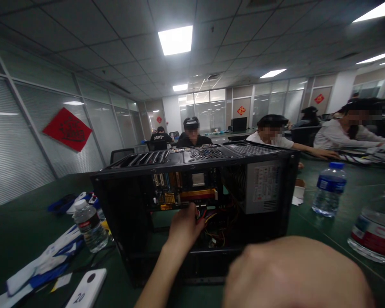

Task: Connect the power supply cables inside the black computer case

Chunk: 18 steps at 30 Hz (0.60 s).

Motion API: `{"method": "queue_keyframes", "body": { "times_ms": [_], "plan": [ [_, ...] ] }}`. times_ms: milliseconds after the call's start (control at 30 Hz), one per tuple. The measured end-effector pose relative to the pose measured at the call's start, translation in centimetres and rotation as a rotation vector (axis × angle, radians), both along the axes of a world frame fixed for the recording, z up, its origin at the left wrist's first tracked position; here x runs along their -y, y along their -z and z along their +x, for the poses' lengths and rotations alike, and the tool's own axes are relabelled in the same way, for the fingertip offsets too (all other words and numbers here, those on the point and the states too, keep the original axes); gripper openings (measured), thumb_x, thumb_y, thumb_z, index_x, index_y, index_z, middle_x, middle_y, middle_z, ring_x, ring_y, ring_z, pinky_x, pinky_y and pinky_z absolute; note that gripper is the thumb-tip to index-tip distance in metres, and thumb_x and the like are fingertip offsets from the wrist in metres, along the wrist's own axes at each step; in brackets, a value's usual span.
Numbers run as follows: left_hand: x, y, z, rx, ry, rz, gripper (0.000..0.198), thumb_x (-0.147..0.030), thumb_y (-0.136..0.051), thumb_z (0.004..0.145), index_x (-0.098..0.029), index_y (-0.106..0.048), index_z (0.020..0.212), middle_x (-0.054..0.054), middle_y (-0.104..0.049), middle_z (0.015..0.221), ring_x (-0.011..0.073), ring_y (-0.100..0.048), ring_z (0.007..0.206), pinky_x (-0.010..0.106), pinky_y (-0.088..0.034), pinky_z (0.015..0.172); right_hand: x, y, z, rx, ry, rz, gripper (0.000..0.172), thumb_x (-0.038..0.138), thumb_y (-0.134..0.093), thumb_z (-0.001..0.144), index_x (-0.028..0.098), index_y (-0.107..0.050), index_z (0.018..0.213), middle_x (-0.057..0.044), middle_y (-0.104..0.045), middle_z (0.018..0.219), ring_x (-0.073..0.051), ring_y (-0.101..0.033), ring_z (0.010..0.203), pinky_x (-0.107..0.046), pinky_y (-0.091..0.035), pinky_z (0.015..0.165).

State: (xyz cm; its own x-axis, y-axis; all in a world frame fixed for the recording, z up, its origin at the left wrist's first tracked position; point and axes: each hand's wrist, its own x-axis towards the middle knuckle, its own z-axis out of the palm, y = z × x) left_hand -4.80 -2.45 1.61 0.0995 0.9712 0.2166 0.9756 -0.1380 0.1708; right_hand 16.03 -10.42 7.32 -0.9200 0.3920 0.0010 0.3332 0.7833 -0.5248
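Note:
A black computer case (128,179) stands open-sided on the green table (22,231), showing its motherboard (182,192) and grey power supply (263,186). My left hand (184,224) reaches into the case just under the motherboard's lower edge. Its fingers are closed around a bundle of coloured wires (208,220). My right hand (295,273) fills the lower right, very close to the camera and blurred. Its fingers do not show.
Water bottles stand left of the case (90,226) and to its right (329,188), (377,226). A white device marked 20 (88,288) and white-blue cloth items (45,261) lie at the front left. Several people sit at the far side (192,134).

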Motion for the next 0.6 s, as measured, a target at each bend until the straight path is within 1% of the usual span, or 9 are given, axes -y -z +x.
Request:
{"method": "queue_keyframes", "body": {
  "times_ms": [67, 100, 167, 200, 267, 333, 433, 533, 600],
  "plan": [
    [0.0, -0.2, -0.1, -0.047, 0.036, -0.037, 0.019, -0.036, -0.051, 0.092, -0.022, -0.054, 0.104, 0.005, -0.070, 0.096, 0.0198, -0.067, 0.088, 0.026, -0.043, 0.070, -1.0, -2.2, -1.9, -0.034, 0.174, 0.015, 0.029, 0.045, -0.054, 0.093, 0.028, -0.071, 0.109, -0.002, -0.072, 0.112, -0.018, -0.066, 0.105, -0.025, -0.047, 0.092],
    [0.1, -0.3, 0.0, -0.078, 0.050, -0.047, 0.019, -0.035, -0.049, 0.093, -0.022, -0.054, 0.105, 0.005, -0.070, 0.096, 0.0202, -0.067, 0.089, 0.027, -0.043, 0.070, -1.7, -2.7, -2.9, -0.039, 0.290, 0.033, 0.029, 0.042, -0.053, 0.093, 0.026, -0.071, 0.110, -0.004, -0.072, 0.114, -0.020, -0.066, 0.106, -0.028, -0.046, 0.094],
    [0.1, -0.5, 0.0, -0.127, 0.070, -0.042, 0.020, -0.035, -0.045, 0.094, -0.022, -0.055, 0.107, 0.006, -0.070, 0.097, 0.0212, -0.067, 0.091, 0.028, -0.044, 0.073, -3.1, -2.6, -4.5, 0.088, 0.507, 0.102, 0.028, 0.033, -0.055, 0.090, 0.018, -0.073, 0.106, -0.012, -0.073, 0.110, -0.026, -0.067, 0.103, -0.033, -0.047, 0.093],
    [0.1, -0.5, 0.1, -0.139, 0.070, -0.033, 0.020, -0.034, -0.045, 0.095, -0.022, -0.055, 0.107, 0.007, -0.070, 0.098, 0.0215, -0.067, 0.092, 0.029, -0.044, 0.074, -3.8, -2.1, -5.0, 0.136, 0.549, 0.122, 0.030, 0.032, -0.056, 0.089, 0.015, -0.073, 0.107, -0.015, -0.072, 0.110, -0.029, -0.067, 0.104, -0.034, -0.047, 0.092],
    [0.2, -0.5, 0.2, -0.140, 0.060, -0.032, 0.020, -0.034, -0.045, 0.094, -0.022, -0.056, 0.106, 0.007, -0.071, 0.097, 0.0217, -0.068, 0.091, 0.029, -0.044, 0.073, -5.1, -1.0, -5.3, 0.161, 0.518, 0.109, 0.031, 0.032, -0.055, 0.088, 0.014, -0.074, 0.104, -0.016, -0.072, 0.108, -0.028, -0.068, 0.100, -0.032, -0.048, 0.087],
    [0.3, -0.5, 0.3, -0.130, 0.063, -0.036, 0.019, -0.034, -0.048, 0.092, -0.023, -0.057, 0.104, 0.006, -0.071, 0.095, 0.0226, -0.068, 0.089, 0.029, -0.044, 0.071, -6.0, -0.3, -5.2, 0.135, 0.476, 0.092, 0.033, 0.035, -0.052, 0.089, 0.014, -0.074, 0.101, -0.015, -0.073, 0.104, -0.026, -0.069, 0.094, -0.030, -0.049, 0.082],
    [0.4, -0.5, 0.5, -0.129, 0.066, -0.009, 0.021, -0.036, -0.051, 0.089, -0.023, -0.058, 0.104, 0.007, -0.072, 0.093, 0.0249, -0.068, 0.087, 0.031, -0.045, 0.071, -6.7, 0.0, -4.8, 0.105, 0.491, 0.096, 0.032, 0.034, -0.051, 0.088, 0.014, -0.074, 0.099, -0.014, -0.073, 0.101, -0.024, -0.069, 0.089, -0.029, -0.048, 0.077],
    [0.5, -0.5, 0.7, -0.139, 0.030, 0.018, 0.026, -0.038, -0.046, 0.091, -0.022, -0.061, 0.106, 0.009, -0.072, 0.092, 0.0262, -0.069, 0.086, 0.032, -0.046, 0.071, -7.2, 0.1, -4.7, 0.115, 0.485, 0.105, 0.032, 0.030, -0.050, 0.088, 0.014, -0.073, 0.102, -0.014, -0.073, 0.103, -0.024, -0.069, 0.092, -0.028, -0.048, 0.078],
    [0.6, -0.6, 0.8, -0.151, 0.011, 0.030, 0.030, -0.038, -0.043, 0.093, -0.021, -0.065, 0.102, 0.010, -0.073, 0.090, 0.0267, -0.070, 0.086, 0.033, -0.047, 0.070, -7.6, 0.4, -4.8, 0.164, 0.480, 0.132, 0.034, 0.027, -0.048, 0.088, 0.012, -0.074, 0.103, -0.016, -0.073, 0.104, -0.026, -0.069, 0.093, -0.030, -0.049, 0.078]
  ]
}}
